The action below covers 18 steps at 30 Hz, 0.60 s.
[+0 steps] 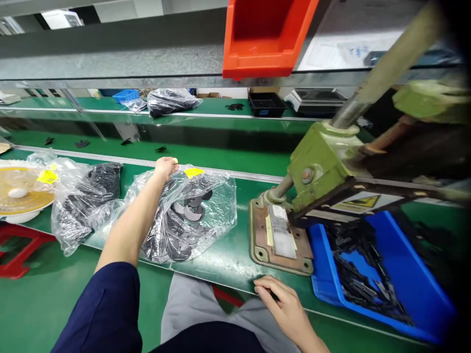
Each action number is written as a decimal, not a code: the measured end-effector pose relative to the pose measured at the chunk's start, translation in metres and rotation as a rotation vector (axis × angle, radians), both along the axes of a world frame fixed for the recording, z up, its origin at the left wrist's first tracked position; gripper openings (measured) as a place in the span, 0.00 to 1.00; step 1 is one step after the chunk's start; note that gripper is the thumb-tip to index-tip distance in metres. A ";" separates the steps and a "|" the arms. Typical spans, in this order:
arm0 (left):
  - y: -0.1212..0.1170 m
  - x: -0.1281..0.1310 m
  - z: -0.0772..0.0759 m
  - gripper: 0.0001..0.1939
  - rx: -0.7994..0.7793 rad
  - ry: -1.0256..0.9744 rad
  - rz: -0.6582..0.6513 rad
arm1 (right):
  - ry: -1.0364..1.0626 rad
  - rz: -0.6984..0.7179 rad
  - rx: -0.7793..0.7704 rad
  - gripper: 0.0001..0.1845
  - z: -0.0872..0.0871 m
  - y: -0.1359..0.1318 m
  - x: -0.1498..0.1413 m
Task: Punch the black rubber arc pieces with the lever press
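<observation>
My left hand reaches out to the far edge of a clear plastic bag. Its fingers are curled together, with a yellowish patch at one fingertip; what they grip, if anything, is hidden. Inside the bag lie several dark, flat, crescent-shaped pieces, and a yellow label sits on its far side. My right hand rests at the bench's front edge with fingers bent inward. Something small and dark shows under them, too covered to name. Just beyond it stands a green hand press with a metal block on its base plate.
A blue bin of black parts sits right of the press. Another plastic bag of dark pieces and a round fan-like thing lie left. An orange bin overhangs from the shelf. Small dark pieces lie along the green belt.
</observation>
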<state>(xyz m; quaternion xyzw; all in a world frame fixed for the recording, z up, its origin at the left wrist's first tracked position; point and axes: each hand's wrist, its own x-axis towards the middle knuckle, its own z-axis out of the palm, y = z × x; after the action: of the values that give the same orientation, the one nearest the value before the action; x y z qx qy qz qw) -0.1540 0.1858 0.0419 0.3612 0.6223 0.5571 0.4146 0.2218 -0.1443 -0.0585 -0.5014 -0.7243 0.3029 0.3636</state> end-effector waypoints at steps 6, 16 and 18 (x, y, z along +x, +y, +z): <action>-0.095 0.070 -0.012 0.15 0.043 0.300 -0.395 | -0.018 -0.001 -0.099 0.14 0.033 -0.004 0.016; -0.205 0.141 -0.038 0.21 0.042 0.488 -0.843 | -0.636 -0.387 -0.312 0.20 0.087 0.037 0.153; -0.216 0.149 -0.044 0.21 0.026 0.474 -0.884 | -0.699 -0.328 -0.379 0.27 0.083 0.047 0.163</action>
<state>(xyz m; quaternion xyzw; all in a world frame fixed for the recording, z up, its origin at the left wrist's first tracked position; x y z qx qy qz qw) -0.0047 -0.0304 -0.0023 0.7120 0.4798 0.2386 0.4538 0.3851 -0.0972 0.0242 -0.7404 -0.6461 0.1809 0.0411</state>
